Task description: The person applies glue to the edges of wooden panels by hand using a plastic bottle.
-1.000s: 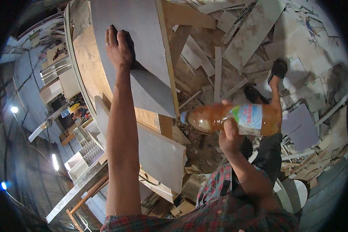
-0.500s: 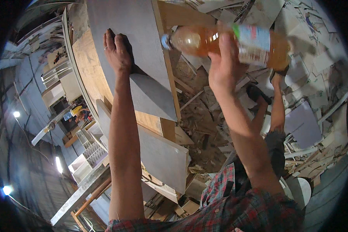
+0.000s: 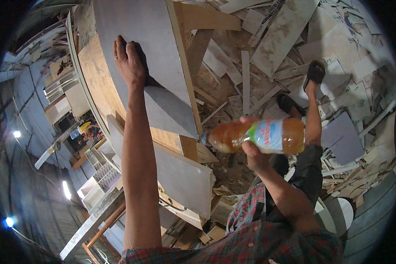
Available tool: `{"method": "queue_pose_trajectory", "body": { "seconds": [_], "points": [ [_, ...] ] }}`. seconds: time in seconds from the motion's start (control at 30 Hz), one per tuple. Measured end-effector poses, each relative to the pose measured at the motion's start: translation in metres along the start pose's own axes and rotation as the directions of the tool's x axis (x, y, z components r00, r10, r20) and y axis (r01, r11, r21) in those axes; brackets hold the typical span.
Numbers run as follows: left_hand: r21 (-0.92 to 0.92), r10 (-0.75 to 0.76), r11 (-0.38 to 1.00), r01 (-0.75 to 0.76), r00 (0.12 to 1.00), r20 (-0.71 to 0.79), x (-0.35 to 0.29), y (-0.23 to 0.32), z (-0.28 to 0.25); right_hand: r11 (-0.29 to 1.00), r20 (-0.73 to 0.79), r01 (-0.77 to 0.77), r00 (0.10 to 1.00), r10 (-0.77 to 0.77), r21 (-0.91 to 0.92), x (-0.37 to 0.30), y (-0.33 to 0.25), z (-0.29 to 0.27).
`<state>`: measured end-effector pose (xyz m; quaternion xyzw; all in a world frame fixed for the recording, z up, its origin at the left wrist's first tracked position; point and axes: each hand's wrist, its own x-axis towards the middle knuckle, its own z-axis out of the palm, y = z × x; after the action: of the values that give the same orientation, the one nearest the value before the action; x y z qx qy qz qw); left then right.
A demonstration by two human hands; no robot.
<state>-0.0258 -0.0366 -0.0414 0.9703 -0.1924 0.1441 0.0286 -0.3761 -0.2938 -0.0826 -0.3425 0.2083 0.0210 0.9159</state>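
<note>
My left hand (image 3: pixel 131 65) lies on a wide grey board (image 3: pixel 138 20), its fingers stretched out over the surface with nothing in them. A plastic bottle (image 3: pixel 273 135) of amber liquid, with a blue and white label, is gripped in my right hand (image 3: pixel 256 158). The bottle lies nearly level, its neck pointing left beside the board's near right corner. Whether the neck touches the board's edge I cannot tell. Part of my right hand's fingers is hidden behind the bottle.
Under the board is a plywood surface (image 3: pixel 97 70). A second grey panel (image 3: pixel 180 178) leans closer to me. Wood scraps and offcuts (image 3: pixel 286 39) litter the floor on the right, around my sandalled feet (image 3: pixel 314 72). A purple-grey panel (image 3: pixel 343 138) lies beyond my leg.
My right hand has brought the bottle down toward my body, from above the board's right edge to beside its near corner. My left hand stays on the board.
</note>
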Motion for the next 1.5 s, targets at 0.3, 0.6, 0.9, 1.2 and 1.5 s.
{"method": "queue_pose_trajectory", "body": {
  "seconds": [0.3, 0.6, 0.9, 1.2, 1.5],
  "points": [
    [-0.067, -0.054, 0.996, 0.056, 0.998, 0.037, 0.008, 0.050, 0.008, 0.966, -0.121, -0.079, 0.986, 0.112, 0.245, 0.014, -0.005, -0.022],
    [0.077, 0.021, 0.997, -0.023, 1.000, 0.022, 0.006, 0.013, 0.006, 0.832, -0.272, 0.325, 0.937, -0.219, 0.449, 0.195, -0.073, 0.032],
    [-0.153, -0.209, 0.965, 0.211, 0.977, 0.032, 0.008, 0.038, -0.002, 0.865, -0.455, 0.366, 0.870, -0.188, 0.343, 0.191, -0.056, 0.054],
    [-0.042, -0.154, 0.987, 0.158, 0.983, 0.097, 0.000, 0.031, -0.002, 0.941, -0.191, 0.336, 0.922, -0.336, -0.035, 0.164, -0.047, 0.029],
    [-0.150, -0.207, 0.965, 0.214, 0.977, 0.059, 0.008, 0.040, -0.004, 0.938, -0.230, 0.344, 0.917, -0.326, 0.043, 0.154, -0.035, 0.022]
  ]
}}
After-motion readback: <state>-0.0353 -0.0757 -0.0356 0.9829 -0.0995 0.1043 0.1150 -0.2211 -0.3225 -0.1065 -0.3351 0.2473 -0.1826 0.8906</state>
